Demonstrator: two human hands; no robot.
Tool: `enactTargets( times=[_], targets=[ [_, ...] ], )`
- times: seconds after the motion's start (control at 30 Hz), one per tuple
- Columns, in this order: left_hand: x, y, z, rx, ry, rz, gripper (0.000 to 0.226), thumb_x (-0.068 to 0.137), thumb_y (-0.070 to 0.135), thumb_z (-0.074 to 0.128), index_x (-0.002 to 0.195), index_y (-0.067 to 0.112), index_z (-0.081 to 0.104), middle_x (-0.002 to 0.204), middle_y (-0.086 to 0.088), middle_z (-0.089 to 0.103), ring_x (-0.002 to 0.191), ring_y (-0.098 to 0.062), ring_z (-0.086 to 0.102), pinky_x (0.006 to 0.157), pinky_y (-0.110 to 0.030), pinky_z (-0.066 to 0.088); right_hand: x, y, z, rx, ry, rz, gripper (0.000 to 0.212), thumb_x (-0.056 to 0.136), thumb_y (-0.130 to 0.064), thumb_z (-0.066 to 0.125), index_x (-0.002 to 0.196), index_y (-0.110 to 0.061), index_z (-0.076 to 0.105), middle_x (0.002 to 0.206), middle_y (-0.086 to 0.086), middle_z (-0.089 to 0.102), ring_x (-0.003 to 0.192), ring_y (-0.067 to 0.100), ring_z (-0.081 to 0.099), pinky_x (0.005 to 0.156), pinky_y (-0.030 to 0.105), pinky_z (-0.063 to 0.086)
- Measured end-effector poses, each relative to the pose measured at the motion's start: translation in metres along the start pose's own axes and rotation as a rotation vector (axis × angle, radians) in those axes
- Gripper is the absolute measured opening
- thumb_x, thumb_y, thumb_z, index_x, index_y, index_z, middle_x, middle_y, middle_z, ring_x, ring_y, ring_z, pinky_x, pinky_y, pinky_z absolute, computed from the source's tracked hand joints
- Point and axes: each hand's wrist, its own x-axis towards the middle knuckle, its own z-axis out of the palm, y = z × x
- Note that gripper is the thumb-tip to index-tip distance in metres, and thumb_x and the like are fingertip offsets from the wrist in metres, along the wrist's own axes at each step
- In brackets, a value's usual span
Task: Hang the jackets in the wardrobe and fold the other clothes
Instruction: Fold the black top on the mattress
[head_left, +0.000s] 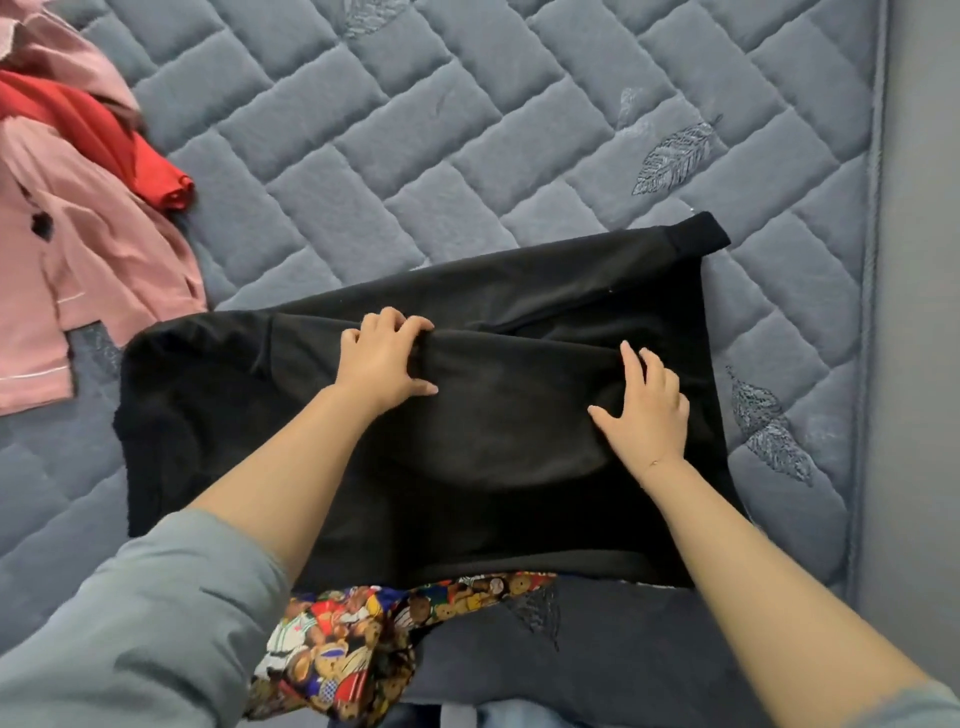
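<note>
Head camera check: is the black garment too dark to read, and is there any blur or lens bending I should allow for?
Head view: the black fabric garment reads nearly flat black, with only faint fold lines by the left hand and right hand; soft even light, no glare; the grey-blue quilted mattress edge bows at right from the wide lens; overall slightly soft.

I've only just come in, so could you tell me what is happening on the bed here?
A person is folding a black garment spread on a grey quilted mattress. The left hand grips a fold of the fabric, while the right hand presses on it with spread fingers. A pink garment and a red one lie in a heap at the left, and a bear-print cloth pokes out at the near edge.
</note>
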Motion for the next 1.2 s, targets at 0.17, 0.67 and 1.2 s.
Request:
enactTargets(
  times=[0.17, 0.67, 1.2],
  targets=[
    [0.006, -0.021, -0.014, -0.119, -0.002, 0.118, 0.02, 0.088, 0.042, 0.068, 0.102, 0.028, 0.063, 0.1, 0.009, 0.05, 0.104, -0.02, 0.05, 0.077, -0.034, 0.039, 0.029, -0.009, -0.017, 0.086, -0.061, -0.022, 0.027, 0.091, -0.034, 0.067, 0.112, -0.018, 0.063, 0.104, 0.0, 0.061, 0.099, 0.025, 0.06, 0.071, 0.033, 0.042],
    [0.095, -0.129, -0.215, -0.821, 0.759, -0.092, 0.058, 0.1, 0.016, 0.05, 0.15, 0.001, 0.023, 0.159, -0.015, 0.021, 0.145, -0.019, 0.024, 0.121, -0.03, 0.016, 0.091, -0.192, -0.082, 0.726, 0.257, -0.314, 0.028, 0.089, 0.0, 0.056, 0.112, -0.01, 0.068, 0.112, -0.001, 0.06, 0.108, 0.016, 0.059, 0.095, 0.03, 0.049],
    [0.059, -0.13, -0.004, 0.042, 0.07, -0.04, 0.079, 0.087, 0.078, 0.022, 0.149, 0.048, -0.015, 0.159, 0.008, -0.03, 0.146, -0.018, -0.03, 0.109, -0.067, -0.015, 0.142, -0.128, 0.004, -0.134, -0.094, -0.328, 0.068, 0.098, -0.061, 0.024, 0.156, -0.037, -0.003, 0.164, -0.012, -0.012, 0.151, 0.022, -0.013, 0.115, 0.063, -0.003]
  ],
)
